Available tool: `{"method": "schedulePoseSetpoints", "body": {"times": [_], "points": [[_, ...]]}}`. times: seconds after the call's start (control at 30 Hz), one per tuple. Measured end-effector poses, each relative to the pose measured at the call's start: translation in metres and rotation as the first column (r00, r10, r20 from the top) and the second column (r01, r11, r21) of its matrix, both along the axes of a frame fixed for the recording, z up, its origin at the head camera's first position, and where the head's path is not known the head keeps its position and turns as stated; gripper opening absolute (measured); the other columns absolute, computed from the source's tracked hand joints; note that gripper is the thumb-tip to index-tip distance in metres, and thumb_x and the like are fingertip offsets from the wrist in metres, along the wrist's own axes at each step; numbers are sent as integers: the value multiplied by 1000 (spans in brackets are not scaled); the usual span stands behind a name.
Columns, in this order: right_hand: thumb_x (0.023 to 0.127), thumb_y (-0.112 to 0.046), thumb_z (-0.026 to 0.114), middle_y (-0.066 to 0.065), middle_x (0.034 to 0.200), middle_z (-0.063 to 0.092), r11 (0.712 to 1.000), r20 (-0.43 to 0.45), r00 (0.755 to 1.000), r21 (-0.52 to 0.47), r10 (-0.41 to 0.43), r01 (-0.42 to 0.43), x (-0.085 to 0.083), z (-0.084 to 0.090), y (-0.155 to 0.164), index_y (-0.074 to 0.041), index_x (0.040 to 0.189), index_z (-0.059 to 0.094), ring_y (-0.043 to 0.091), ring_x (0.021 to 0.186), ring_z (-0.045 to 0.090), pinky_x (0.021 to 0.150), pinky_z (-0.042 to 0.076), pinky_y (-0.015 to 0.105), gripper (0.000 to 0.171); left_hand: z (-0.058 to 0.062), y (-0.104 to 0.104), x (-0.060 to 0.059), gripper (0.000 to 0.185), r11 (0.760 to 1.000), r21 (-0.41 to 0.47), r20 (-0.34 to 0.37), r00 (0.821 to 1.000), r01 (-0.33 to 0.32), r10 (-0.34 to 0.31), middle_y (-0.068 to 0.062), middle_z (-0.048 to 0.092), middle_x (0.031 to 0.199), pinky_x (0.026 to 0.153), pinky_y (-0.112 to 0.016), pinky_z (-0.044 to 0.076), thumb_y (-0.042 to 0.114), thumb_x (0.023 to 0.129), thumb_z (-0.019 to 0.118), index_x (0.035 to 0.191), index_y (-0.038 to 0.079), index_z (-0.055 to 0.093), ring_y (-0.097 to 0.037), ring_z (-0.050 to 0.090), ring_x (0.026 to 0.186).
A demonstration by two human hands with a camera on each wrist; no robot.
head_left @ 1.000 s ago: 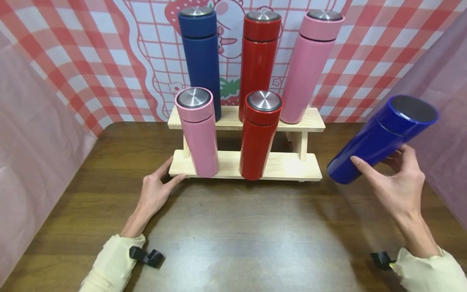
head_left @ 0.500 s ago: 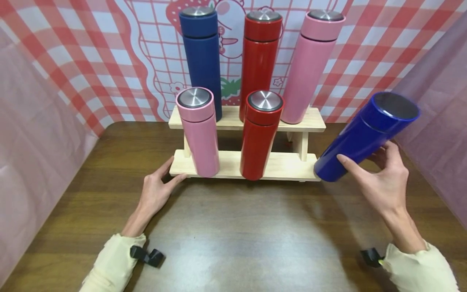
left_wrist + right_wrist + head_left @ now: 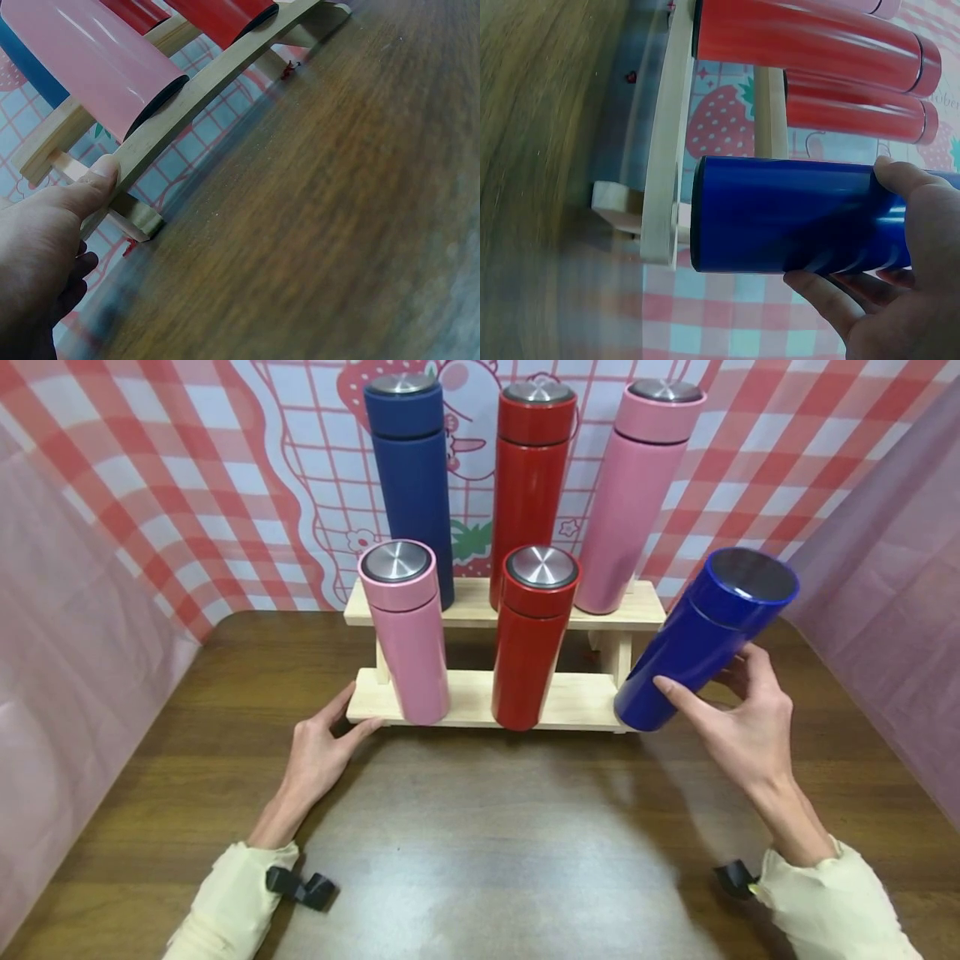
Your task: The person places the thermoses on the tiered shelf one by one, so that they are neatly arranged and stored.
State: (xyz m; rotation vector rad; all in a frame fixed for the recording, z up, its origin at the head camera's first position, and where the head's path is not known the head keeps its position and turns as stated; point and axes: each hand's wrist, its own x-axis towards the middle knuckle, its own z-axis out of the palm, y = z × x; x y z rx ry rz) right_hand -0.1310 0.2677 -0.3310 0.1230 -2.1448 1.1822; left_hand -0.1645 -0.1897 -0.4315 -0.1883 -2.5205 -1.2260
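My right hand [image 3: 742, 727] grips a glossy blue thermos flask [image 3: 697, 635], thumb on one side and fingers round the other. The flask leans right in the head view. Its base hangs just above the right end of the lower shelf, with a thin gap showing in the right wrist view [image 3: 780, 214]. At the left end of the two-tier wooden stand [image 3: 592, 697], my left hand [image 3: 318, 752] holds the lower board between thumb and fingers. On that board stand a pink flask [image 3: 412, 652] and a red flask [image 3: 528, 660], both with silver lids.
Along the upper shelf stand a dark blue flask [image 3: 412, 493], another red flask [image 3: 531, 485] and another pink flask [image 3: 637, 502]. Behind them hangs a red-and-white checked cloth [image 3: 187, 468]. The stand rests on a brown wooden table [image 3: 465, 843], with pink cloth [image 3: 67, 652] at the sides.
My right hand has carried the blue flask leftward from beside the stand to over the lower shelf's right end. The flask tilts less. My left hand stays on the stand.
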Motion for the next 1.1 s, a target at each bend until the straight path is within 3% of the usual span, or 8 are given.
{"method": "schedulePoseSetpoints", "body": {"times": [0.3, 0.8, 1.1], "points": [[72, 7, 90, -17, 106, 66, 999, 21, 999, -25, 41, -41, -5, 0, -12, -1, 131, 62, 4, 95, 65, 73, 52, 11, 66, 0, 1, 0, 69, 1000, 3, -3, 1000, -1, 1, -19, 60, 140, 108, -55, 43, 24, 89, 85, 147, -1, 56, -37, 56, 131], [74, 4, 91, -17, 108, 65, 996, 7, 996, -16, 88, -88, -13, -2, -29, 8, 130, 59, 2, 96, 65, 80, 51, 14, 65, -1, 0, 0, 69, 1000, 2, -13, 1000, 0, 0, -20, 61, 138, 107, -54, 44, 23, 89, 85, 147, -1, 56, -37, 57, 130], [75, 4, 90, -1, 110, 67, 995, 14, 995, -1, 96, -96, -15, -3, -34, 11, 131, 57, 1, 96, 64, 79, 52, 14, 66, 0, 0, 0, 69, 1000, 1, -3, 1000, -2, 2, -21, 60, 138, 108, -55, 43, 23, 89, 85, 147, 0, 56, -38, 56, 130]]}}
